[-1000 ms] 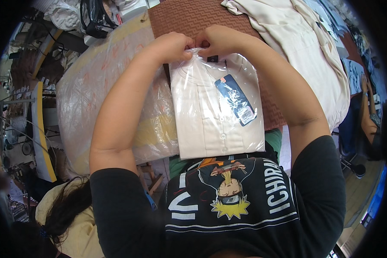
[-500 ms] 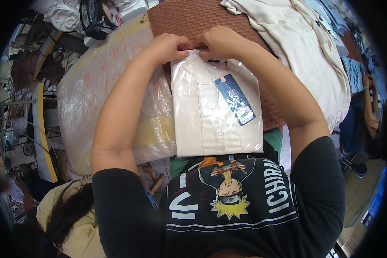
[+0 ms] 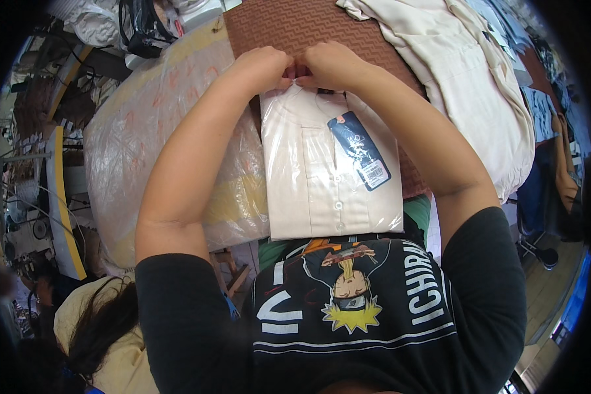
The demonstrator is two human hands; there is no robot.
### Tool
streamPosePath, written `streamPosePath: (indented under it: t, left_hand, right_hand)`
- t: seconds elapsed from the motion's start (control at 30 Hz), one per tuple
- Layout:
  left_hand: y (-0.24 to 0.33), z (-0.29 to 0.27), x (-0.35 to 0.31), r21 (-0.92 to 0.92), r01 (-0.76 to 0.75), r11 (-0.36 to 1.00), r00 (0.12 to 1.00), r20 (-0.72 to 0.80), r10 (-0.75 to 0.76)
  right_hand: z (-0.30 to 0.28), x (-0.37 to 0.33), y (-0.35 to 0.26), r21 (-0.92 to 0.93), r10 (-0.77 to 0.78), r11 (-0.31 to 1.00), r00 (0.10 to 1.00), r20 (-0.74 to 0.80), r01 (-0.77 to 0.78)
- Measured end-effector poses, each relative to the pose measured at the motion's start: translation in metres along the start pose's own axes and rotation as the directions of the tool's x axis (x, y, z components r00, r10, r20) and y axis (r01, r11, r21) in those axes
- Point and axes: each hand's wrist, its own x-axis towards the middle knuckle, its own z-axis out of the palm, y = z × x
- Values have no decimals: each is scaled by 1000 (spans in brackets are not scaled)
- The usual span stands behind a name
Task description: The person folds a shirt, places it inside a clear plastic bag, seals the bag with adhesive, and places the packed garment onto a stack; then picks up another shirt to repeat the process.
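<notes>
A folded cream shirt lies in front of me inside a clear plastic bag, its buttons facing up. Through the film shows a dark blue hang tag on the shirt's chest. At the bag's far edge my left hand is closed, thumb and fingers pinching the plastic. Right beside it, my right hand pinches the same edge with curled fingers. The two hands nearly touch, and the exact bit of film between the fingertips is hidden.
A large plastic-wrapped bundle stands to the left. Brown patterned cloth covers the table, with loose cream garments on the right. A person in yellow is at lower left; another person's arm shows at far right.
Both hands have drawn slightly closer together along the bag's far edge, still pinching it. The bagged shirt has barely shifted.
</notes>
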Motion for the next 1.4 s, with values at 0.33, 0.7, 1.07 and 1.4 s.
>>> streamPosePath:
  t: [0.33,0.7,1.07,1.4]
  left_hand:
    - [-32,30,-26,-464,97,881,919,-298,-258]
    - [-6,63,-56,-963,120,241,844,-29,-535]
    - [11,54,-63,-999,34,31,848,13,-530]
    - [6,43,-53,-550,111,827,758,-492,-429]
  right_hand:
    - [-5,8,-4,66,-75,995,997,2,75]
    - [-21,20,-4,170,-87,984,963,255,43]
    - [-28,16,-3,76,-168,985,962,214,155]
    - [-40,-23,38,266,14,961,951,-310,73]
